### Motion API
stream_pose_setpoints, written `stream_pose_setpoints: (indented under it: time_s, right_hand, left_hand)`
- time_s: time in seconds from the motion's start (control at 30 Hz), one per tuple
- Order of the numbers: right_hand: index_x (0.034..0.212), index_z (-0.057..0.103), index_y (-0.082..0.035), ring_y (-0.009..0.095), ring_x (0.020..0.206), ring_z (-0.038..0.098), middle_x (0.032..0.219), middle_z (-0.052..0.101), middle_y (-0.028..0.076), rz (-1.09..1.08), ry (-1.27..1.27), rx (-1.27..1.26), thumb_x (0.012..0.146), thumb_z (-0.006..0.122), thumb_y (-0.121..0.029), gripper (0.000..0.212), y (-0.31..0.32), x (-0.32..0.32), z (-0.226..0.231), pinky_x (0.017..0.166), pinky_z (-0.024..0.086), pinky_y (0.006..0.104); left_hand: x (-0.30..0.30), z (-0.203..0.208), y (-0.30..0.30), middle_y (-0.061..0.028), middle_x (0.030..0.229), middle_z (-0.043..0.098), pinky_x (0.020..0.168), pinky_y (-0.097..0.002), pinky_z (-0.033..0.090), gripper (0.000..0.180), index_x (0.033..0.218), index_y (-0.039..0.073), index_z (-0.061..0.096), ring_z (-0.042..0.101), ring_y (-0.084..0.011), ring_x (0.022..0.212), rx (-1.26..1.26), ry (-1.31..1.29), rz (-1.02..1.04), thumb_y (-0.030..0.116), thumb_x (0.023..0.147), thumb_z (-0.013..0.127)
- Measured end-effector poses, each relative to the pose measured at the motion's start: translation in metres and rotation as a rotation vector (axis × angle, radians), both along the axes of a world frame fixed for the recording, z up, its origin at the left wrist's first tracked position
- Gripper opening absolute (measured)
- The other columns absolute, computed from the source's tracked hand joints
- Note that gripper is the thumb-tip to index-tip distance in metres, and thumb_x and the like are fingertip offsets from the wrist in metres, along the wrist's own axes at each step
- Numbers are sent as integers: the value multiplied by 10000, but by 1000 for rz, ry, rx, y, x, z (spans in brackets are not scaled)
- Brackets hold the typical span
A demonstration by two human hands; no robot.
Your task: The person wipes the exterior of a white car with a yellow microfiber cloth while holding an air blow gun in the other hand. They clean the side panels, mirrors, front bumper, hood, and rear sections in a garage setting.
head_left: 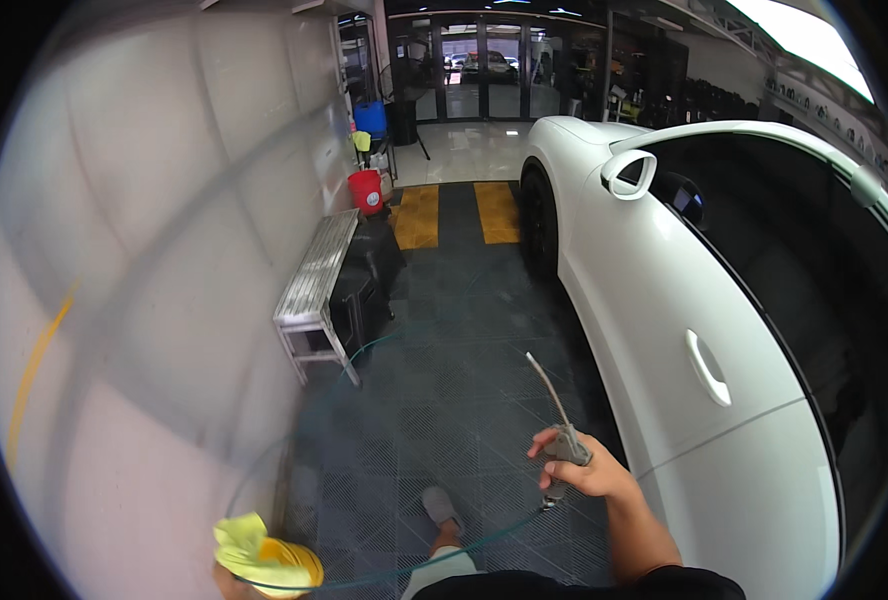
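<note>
My right hand [589, 468] is wrapped round an air blow gun [567, 447] with a long thin nozzle pointing up and ahead. A thin green air hose [504, 532] runs from the bottom of its handle across to the lower left. Down there, my left hand [228, 582] shows only in part, closed on a yellow-green cloth [244, 540] that covers most of its fingers. Against the cloth is a rounded yellow thing [299, 558] whose kind I cannot make out. The white car [644, 270] stands to my right, apart from the blow gun.
A metal bench [322, 262] stands along the left wall, with black bins [359, 290] beside it. Beyond are a red bucket [366, 190] and a blue container [370, 117]. The car's side mirror [629, 175] sticks out. Dark ribbed tiles [404, 420] cover the floor; the hose trails over them.
</note>
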State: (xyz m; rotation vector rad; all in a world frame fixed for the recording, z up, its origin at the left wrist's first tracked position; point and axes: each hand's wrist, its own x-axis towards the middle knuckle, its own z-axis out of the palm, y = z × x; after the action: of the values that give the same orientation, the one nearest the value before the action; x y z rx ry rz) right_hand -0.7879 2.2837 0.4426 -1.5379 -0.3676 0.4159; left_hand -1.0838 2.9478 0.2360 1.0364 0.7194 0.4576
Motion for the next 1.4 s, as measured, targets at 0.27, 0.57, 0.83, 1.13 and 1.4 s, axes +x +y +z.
stream_pose_setpoints:
  time_s: [0.27, 0.57, 0.83, 1.13, 1.4]
  right_hand:
    - [1285, 585, 19, 360, 993, 671, 1074, 680, 226, 86, -246, -640, 828, 654, -136, 487, 52, 298, -11, 903, 534, 440]
    - [1316, 547, 37, 169, 752, 684, 972, 671, 131, -176, -259, -545, 825, 572, -50, 500, 3, 644, -98, 701, 565, 324]
    - [1342, 485, 67, 159, 682, 692, 945, 671, 99, -354, 150, -212, 838, 567, -53, 524, -13, 991, -8, 686, 552, 309]
    - [1395, 424, 65, 168, 672, 671, 1011, 648, 129, -580, 116, -37, 858, 564, -21, 561, -16, 1341, -9, 661, 538, 308]
    - [1369, 500, 39, 172, 729, 674, 1053, 658, 108, -471, -52, -326, 852, 563, 17, 521, -6, 1620, 33, 694, 554, 311]
  left_hand:
    - [517, -58, -137, -194, 1187, 658, 865, -398, 564, 439, 1405, -24, 512, 681, -274, 1009, -112, 344, -458, 88, 981, 533]
    - [1059, 167, -173, -205, 1411, 535, 1030, -491, 497, 501, 1460, 51, 451, 593, -346, 1219, -88, -517, -515, 298, 1024, 446]
    - [1243, 365, 23, -237, 1406, 526, 1081, -518, 468, 447, 1397, -52, 474, 562, -368, 1252, 102, -414, 258, 192, 1025, 433]
    - [1573, 218, 163, -94, 896, 674, 759, -451, 576, 313, 983, 99, 648, 665, -302, 859, -86, -327, -308, 387, 1008, 529]
    - [2066, 312, -52, -100, 1072, 643, 861, -338, 547, 391, 1414, 49, 503, 647, -192, 943, 468, -225, -485, 159, 1040, 487]
